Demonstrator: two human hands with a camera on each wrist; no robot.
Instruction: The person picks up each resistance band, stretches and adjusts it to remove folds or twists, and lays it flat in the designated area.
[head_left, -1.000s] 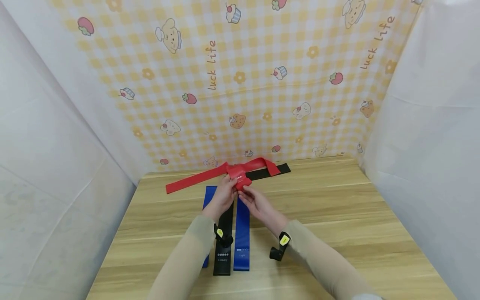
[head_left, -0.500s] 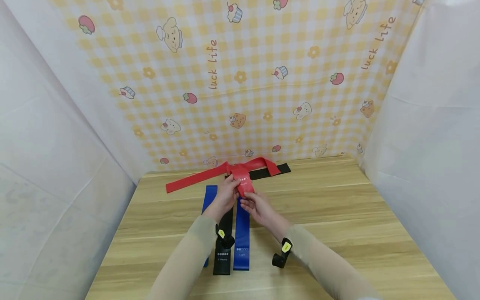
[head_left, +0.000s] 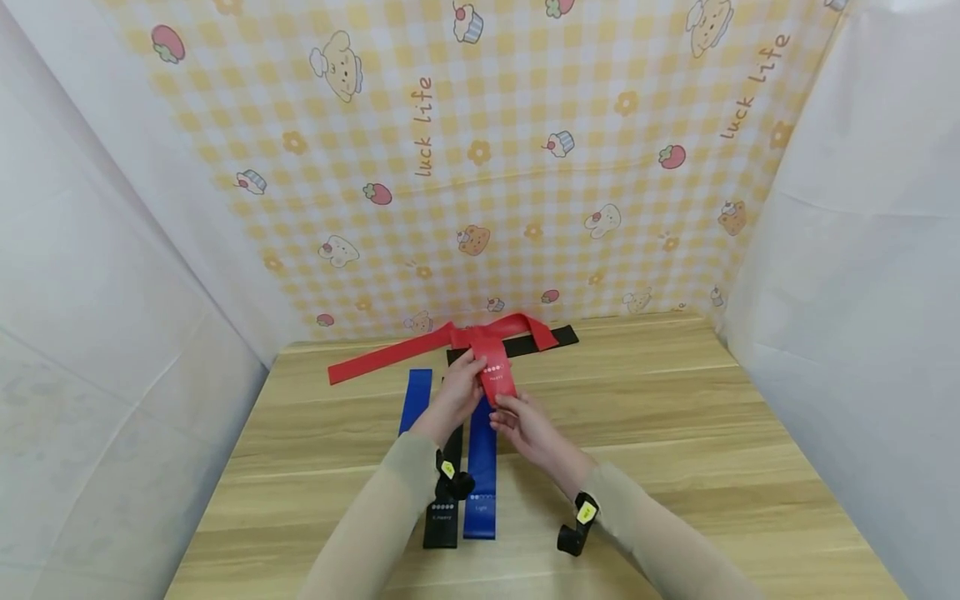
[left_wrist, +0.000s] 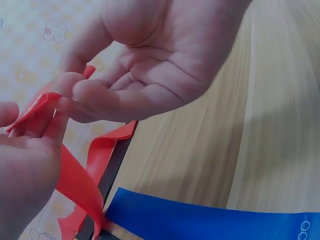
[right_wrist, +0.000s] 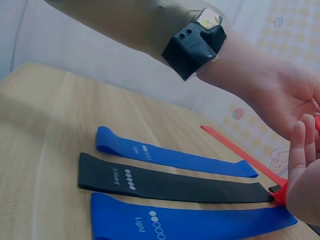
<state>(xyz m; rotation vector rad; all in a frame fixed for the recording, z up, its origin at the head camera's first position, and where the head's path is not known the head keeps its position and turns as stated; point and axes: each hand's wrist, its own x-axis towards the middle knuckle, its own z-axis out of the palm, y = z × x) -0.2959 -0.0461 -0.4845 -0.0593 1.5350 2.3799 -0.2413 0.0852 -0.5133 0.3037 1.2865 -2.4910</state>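
Note:
Both hands pinch a red resistance band [head_left: 494,372] marked with white dots and lettering, at the back middle of the table. My left hand [head_left: 456,393] holds its left edge between thumb and fingers. My right hand [head_left: 527,427] pinches its near end with the thumb on top. In the left wrist view, the right hand's [left_wrist: 150,70] curled fingers meet the folded red edge. Red lengths [head_left: 390,358] stretch left and right behind the hands, partly over a black band [head_left: 521,346]. Whether they are all one band, I cannot tell.
Under and before the hands lie a blue band [head_left: 481,483] marked Light, a black band [right_wrist: 150,175] marked X-Heavy, and another blue band [head_left: 417,396]. A checked cloth [head_left: 480,192] rises behind the wooden table [head_left: 660,467]; white sheets [head_left: 855,275] flank it.
The right hand has moved toward the front and right with the red band's end. The bunched end now hangs out flat, its label showing. The left hand has shifted slightly.

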